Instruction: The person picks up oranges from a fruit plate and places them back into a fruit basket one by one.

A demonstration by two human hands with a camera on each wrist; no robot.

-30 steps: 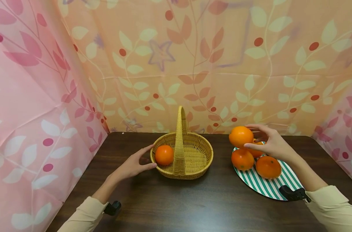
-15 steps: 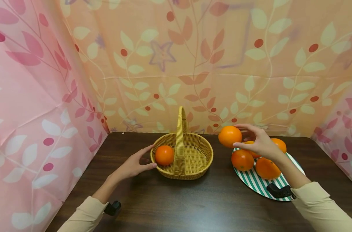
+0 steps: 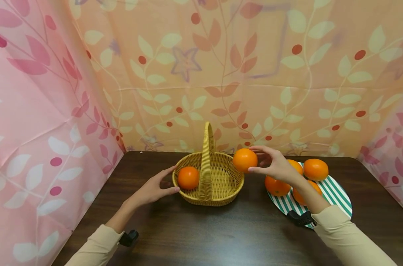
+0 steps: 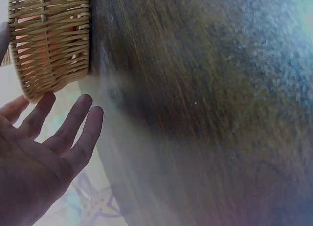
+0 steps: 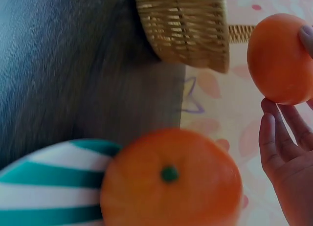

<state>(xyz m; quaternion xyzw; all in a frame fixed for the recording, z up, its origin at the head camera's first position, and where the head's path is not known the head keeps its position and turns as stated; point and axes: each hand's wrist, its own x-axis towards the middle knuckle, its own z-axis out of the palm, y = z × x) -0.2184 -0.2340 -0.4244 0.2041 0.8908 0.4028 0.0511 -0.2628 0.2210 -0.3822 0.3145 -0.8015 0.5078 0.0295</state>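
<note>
In the head view, an oval yellow wicker basket (image 3: 222, 181) with a tall arched handle stands mid-table. One orange (image 3: 188, 178) lies in its left half. My left hand (image 3: 153, 190) rests at the basket's left end, thumb and fingertips at the rim, fingers loosely spread. An orange (image 3: 244, 160) is held between the thumb and fingers of my right hand (image 3: 275, 164), raised at the basket's right rim. In the right wrist view, that held orange (image 5: 279, 59) appears beside the basket (image 5: 183, 28). The left wrist view shows the basket wall (image 4: 54, 40) above my fingers.
A round green-and-white striped plate (image 3: 337, 197) on the right bears several more oranges, among them one orange (image 3: 316, 169) at its back; my right forearm partly hides others. The dark wooden table (image 3: 201, 236) ends at a floral curtain (image 3: 221, 85) behind; another curtain hangs left.
My right hand has carried its orange leftward from above the plate to the basket's right rim. Oranges behind it on the plate have come into view. My left hand and the basket stay put.
</note>
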